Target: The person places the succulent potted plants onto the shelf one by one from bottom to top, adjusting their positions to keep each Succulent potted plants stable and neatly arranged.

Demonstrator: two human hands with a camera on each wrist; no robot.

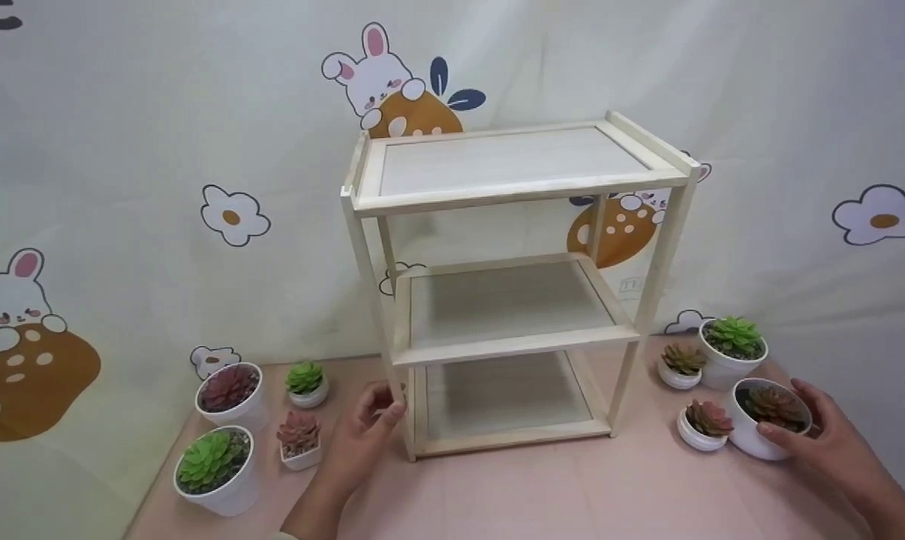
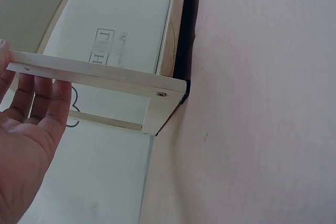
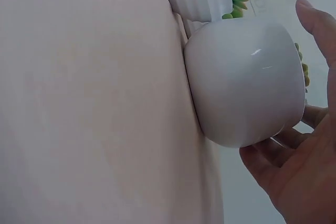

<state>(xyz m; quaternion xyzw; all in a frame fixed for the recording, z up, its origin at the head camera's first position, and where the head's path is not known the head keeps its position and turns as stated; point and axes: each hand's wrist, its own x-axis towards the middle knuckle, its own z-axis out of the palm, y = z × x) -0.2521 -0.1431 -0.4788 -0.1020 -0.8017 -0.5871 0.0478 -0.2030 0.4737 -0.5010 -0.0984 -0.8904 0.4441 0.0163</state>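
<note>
On the pink tabletop [image 1: 512, 495], a three-tiered pale wooden shelf [image 1: 516, 347] was gripped low by the left hand [image 1: 356, 435], and to its right, a rounded white succulent pot [image 1: 751, 441] was cupped by the right hand [image 1: 831, 442]!

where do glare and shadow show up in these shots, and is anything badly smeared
Head view: the wooden rack's top panel looks bright, its lower two shaded; right wrist view: small glints on the white pot; left wrist view: a dark band along the rack's base, perhaps shadow; no heavy motion blur in any view.
</note>
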